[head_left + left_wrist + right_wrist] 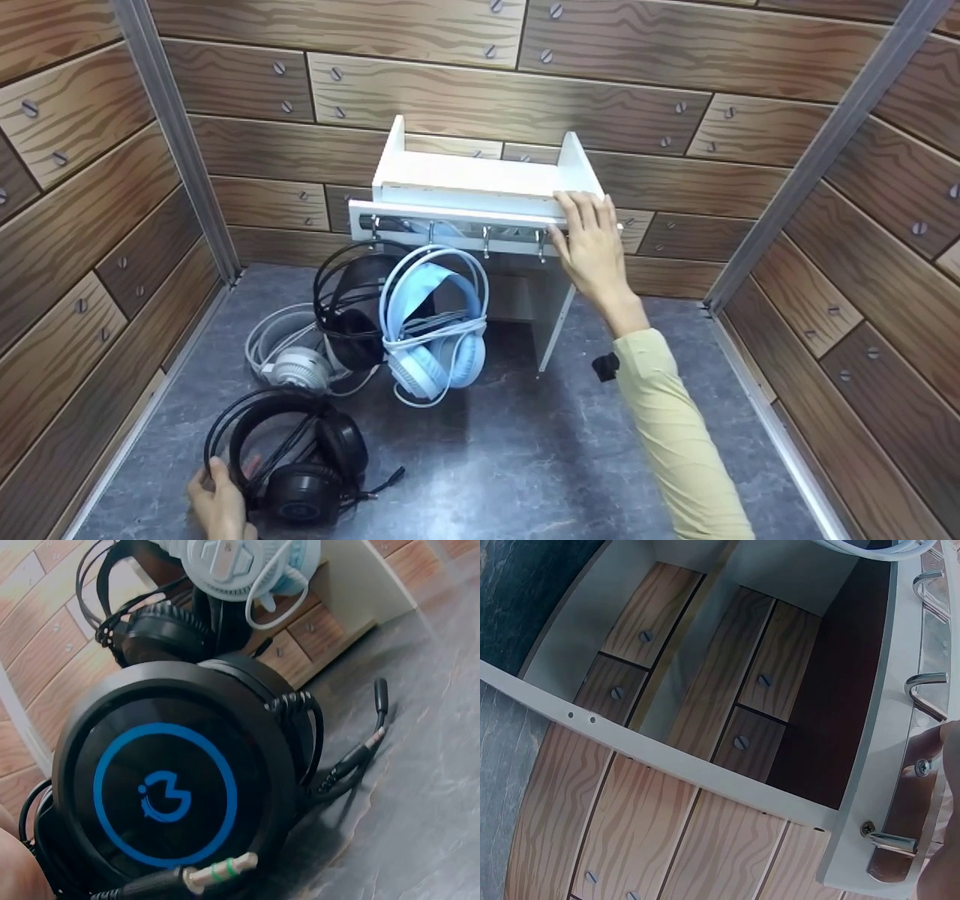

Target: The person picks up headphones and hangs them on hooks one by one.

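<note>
My left hand (217, 499) grips the outer band of a black headset (304, 491) at the lower left, over the grey floor. In the left wrist view, its earcup (169, 799) with a blue ring and logo fills the middle, and a jack plug (223, 870) shows in front. On the right end of a white shelf rack (472, 172), my right hand (596, 251) rests with fingers straight across the top and thumb by the hook rail (514, 246). Two headsets hang from the left hooks: one black (352, 337), one light blue (435, 352).
Behind the hanging headsets, a white headset (300, 366) lies on the floor at the left. Two bare metal hooks (486, 241) are on the rail's right half. Wood-patterned walls (480, 90) enclose the grey floor (510, 457) at the back and both sides.
</note>
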The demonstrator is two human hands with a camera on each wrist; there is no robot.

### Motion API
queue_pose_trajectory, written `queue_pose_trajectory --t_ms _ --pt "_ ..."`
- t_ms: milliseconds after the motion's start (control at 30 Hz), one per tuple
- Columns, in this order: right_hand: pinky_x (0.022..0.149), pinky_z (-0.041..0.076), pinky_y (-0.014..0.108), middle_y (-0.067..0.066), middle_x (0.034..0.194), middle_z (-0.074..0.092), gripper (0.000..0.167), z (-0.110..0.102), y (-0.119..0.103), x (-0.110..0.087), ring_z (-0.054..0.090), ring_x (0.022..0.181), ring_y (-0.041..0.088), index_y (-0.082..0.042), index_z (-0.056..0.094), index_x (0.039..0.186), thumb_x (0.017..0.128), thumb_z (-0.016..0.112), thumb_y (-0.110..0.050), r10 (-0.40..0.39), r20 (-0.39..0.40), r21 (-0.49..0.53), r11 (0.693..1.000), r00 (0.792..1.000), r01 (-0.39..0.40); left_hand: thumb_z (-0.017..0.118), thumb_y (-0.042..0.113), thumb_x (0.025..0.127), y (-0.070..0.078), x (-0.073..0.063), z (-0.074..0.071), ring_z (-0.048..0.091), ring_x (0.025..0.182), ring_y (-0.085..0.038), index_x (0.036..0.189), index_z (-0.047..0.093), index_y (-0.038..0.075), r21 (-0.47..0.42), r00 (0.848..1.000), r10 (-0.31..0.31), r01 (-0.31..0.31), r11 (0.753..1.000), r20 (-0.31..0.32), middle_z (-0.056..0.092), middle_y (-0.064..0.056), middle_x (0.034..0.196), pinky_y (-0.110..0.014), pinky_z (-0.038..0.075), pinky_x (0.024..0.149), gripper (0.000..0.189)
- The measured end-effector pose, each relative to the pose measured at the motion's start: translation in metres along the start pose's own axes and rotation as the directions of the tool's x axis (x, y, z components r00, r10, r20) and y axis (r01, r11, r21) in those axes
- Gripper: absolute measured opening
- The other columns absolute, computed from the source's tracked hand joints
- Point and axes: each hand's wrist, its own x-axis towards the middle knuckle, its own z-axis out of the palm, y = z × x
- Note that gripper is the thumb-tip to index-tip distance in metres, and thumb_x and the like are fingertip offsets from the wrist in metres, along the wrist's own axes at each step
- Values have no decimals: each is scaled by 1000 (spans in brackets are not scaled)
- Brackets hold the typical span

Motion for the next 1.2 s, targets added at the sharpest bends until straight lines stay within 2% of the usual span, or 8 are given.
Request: queue_pose_trajectory --t_ms 167,267,367,567,733,900,1133,1200 --pt "123 16 54 15 139 49 47 0 0 0 38 136 33 -9 45 146 107 45 -35 10 10 5 1000 1000 -10 34 41 107 3 -10 7 69 71 4 160 6 5 -173 997 78 -81 982 -26 53 -1 128 -12 54 78 70" --pt "123 16 54 15 139 50 47 0 -1 0 38 136 33 -9 46 146 107 46 -35 9 6 11 1000 1000 -9 41 37 106 4 -16 9 70 68 1 159 14 6 -254 990 124 -135 958 -59 57 16 102 -15 57 68 67" --pt "123 18 55 15 139 50 46 0 -1 0 39 136 33 -9 46 145 106 46 -34 6 -3 14 1000 1000 -6 45 33 106 5 -21 13 71 68 -1 157 23 5 -307 979 190 -205 929 -79 65 24 93 -17 58 63 62" --pt "124 15 53 15 139 50 46 1 0 -1 38 136 34 -9 46 146 106 46 -34 11 1 21 1000 1000 -11 49 27 106 10 -28 21 73 74 -4 137 46 6 -335 929 358 -367 868 -93 72 19 98 -17 58 66 38" --pt "123 16 55 15 139 50 47 1 0 -1 38 136 33 -9 45 147 107 45 -34 5 1 11 1000 1000 -6 51 26 106 10 -28 22 73 76 -3 120 57 17 -299 899 429 -436 849 -94 72 16 103 -16 57 68 18" --pt "124 15 53 14 139 49 47 2 0 -1 38 136 33 -10 45 146 106 46 -34 11 1 15 1000 1000 -11 51 27 106 12 -28 21 73 79 -4 128 60 12 -266 884 465 -462 846 -58 72 15 108 -18 58 72 28" --pt "124 14 53 15 138 49 47 1 0 -1 38 136 34 -9 45 146 106 46 -33 10 0 17 1000 1000 -10 51 20 106 19 -35 20 75 83 -9 132 60 9 -289 820 570 -536 793 44 73 8 115 -20 58 74 30" --pt "124 14 52 15 138 50 47 1 0 -1 38 136 33 -9 45 146 106 46 -34 10 0 13 1000 1000 -10 51 19 106 22 -39 20 75 84 -10 135 58 9 -280 806 588 -549 787 72 73 7 115 -19 58 74 31"
